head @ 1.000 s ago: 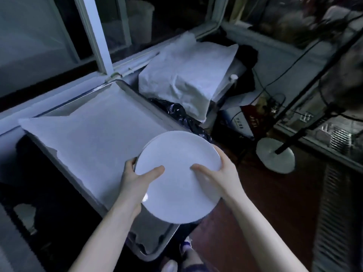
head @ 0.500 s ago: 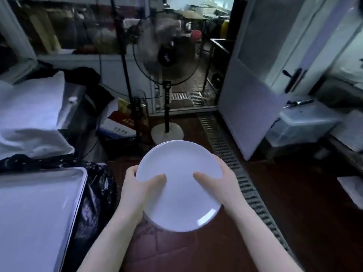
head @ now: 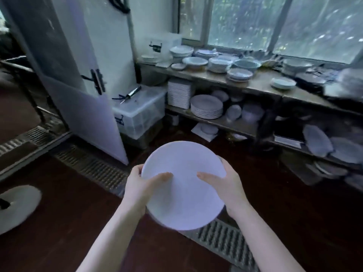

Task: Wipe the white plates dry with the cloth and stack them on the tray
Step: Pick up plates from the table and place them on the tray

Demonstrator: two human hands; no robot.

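- Since half a second ago our view has swung to the right: the fan base (head: 17, 205) that stood ahead of the plate now sits at the far left edge, and the door (head: 78, 91) has shifted from the right side to the upper left.
- Our grip looks the same as before, and the white plate (head: 182, 193) is still in the middle of the view, in front of us.
- Our left hand (head: 137, 185) grips the plate's left rim, thumb laid flat on the upper face and fingers curled under the edge.
- Our right hand (head: 228, 183) holds the opposite rim the same way, thumb on top pointing inward and fingers wrapped beneath.
- We hold the plate face up, in the air, over the dark red floor (head: 59, 222). Its near edge overlaps the floor grate (head: 225, 240) that runs diagonally under it.
- Ahead and to the right stands a long bench (head: 261, 83) under a window (head: 245, 20), loaded with bowls and dishes.
- On its lower shelf we see a stack of plates (head: 206, 107), with more dishes on the shelves further right, blurred.
- A clear storage box (head: 141, 112) sits on the floor between the door and the bench, with a dark-handled tool lying on its lid.
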